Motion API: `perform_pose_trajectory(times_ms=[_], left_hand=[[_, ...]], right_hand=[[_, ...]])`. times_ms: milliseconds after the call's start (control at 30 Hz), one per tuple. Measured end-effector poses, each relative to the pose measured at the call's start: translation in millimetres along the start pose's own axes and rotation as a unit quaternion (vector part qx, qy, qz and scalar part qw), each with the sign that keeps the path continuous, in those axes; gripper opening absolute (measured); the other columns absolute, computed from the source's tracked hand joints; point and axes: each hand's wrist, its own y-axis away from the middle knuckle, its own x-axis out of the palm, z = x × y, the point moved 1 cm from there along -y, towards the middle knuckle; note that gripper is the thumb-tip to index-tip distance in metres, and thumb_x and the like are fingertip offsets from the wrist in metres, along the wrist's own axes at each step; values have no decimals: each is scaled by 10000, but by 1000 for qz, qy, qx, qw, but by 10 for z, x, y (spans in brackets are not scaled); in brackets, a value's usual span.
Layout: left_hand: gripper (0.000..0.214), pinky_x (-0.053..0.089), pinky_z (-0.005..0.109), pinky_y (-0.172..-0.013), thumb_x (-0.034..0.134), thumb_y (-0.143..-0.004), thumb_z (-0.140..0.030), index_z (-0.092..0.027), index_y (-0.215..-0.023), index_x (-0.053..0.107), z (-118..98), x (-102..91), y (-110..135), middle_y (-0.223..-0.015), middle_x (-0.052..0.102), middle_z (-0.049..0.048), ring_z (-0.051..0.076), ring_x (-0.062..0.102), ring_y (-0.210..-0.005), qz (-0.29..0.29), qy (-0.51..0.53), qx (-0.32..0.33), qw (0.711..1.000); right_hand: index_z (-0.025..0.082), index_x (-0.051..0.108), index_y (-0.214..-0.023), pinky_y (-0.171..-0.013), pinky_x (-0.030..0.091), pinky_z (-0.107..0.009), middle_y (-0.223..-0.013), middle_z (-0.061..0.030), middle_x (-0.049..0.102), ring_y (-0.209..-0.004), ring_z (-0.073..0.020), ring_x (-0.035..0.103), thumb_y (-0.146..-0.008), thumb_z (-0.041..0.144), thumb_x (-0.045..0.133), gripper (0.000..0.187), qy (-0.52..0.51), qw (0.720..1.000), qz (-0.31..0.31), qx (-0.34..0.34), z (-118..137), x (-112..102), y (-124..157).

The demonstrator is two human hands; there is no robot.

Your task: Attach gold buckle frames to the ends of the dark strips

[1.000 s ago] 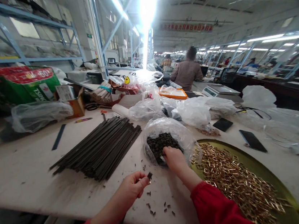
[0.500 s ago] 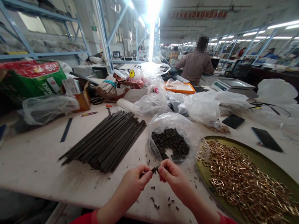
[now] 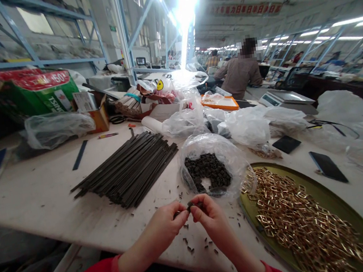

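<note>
My left hand (image 3: 170, 219) and my right hand (image 3: 209, 214) meet over the front of the table, both pinched closed on a small dark piece (image 3: 190, 205). Fingers cover most of that piece, so its exact shape cannot be made out. Just beyond my hands, a clear plastic bag (image 3: 238, 164) lies open around many small black loops (image 3: 209, 170). Long dark strips (image 3: 129, 166) lie in a pile to the left. At the right, a round gold tray (image 3: 335, 205) carries a heap of gold-coloured metal rectangular rings (image 3: 297, 214).
Short dark scraps (image 3: 188, 245) are scattered near the table edge. A phone (image 3: 328, 166) and a flat black square (image 3: 286, 144) lie at the right. Plastic bags (image 3: 249, 127), a scale (image 3: 284, 99) and boxes (image 3: 99, 115) line the back. Another person (image 3: 240, 76) sits beyond.
My hands have drawn together, and the dark piece between them is now more hidden by my fingers. The view has shifted slightly.
</note>
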Motion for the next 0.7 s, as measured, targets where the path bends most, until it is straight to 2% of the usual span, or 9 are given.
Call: perform_pose_trajectory(times_ms=[133, 300, 400, 500, 633, 700], left_hand=[[283, 263, 219, -457, 429, -777, -406, -164, -676, 535, 17, 18, 17, -519, 412, -60, 113, 389, -480, 7, 36, -9, 999], [266, 295, 221, -478, 416, -798, -364, -164, -678, 544, 44, 59, 69, -535, 433, -53, 116, 412, -501, 0, 40, 14, 999], [210, 350, 235, -536, 375, -798, -274, -150, -860, 533, 33, 96, 128, -560, 472, -46, 132, 461, -538, -11, 72, 12, 997], [300, 382, 259, -596, 356, -792, -234, -131, -1060, 441, 44, 130, 171, -574, 480, -46, 149, 484, -581, -15, 109, 2, 994], [320, 389, 272, -624, 341, -792, -244, -120, -1080, 405, 72, 130, 192, -594, 481, -37, 156, 487, -610, -16, 152, 6, 988], [330, 385, 274, -640, 341, -799, -260, -116, -1091, 393, 53, 112, 209, -588, 480, -38, 157, 488, -618, -5, 158, 8, 987]], right_hand=[[176, 531, -746, -556, 382, -232, -604, 38, 503, -565, -102, 462, -724, 391, 615, 232, -49, 999, 0, 19, 8, 39, 18], [172, 507, -682, -558, 380, -233, -581, 46, 470, -548, -97, 446, -712, 475, 602, 319, -82, 995, -9, 59, 43, 120, 82], [175, 501, -674, -538, 369, -237, -574, 47, 464, -535, -102, 435, -682, 495, 619, 341, -79, 994, -35, 73, 2, 191, 137], [181, 509, -668, -561, 375, -252, -578, 29, 499, -558, -121, 462, -719, 495, 590, 329, -35, 995, -77, 46, -48, 246, 225], [171, 587, -774, -627, 394, -267, -662, -12, 557, -648, -145, 505, -826, 501, 456, 359, -4, 998, -57, -15, -51, 259, 326], [172, 594, -762, -618, 390, -262, -649, -9, 537, -647, -142, 496, -837, 514, 430, 387, -18, 998, -58, -14, -35, 246, 331]])
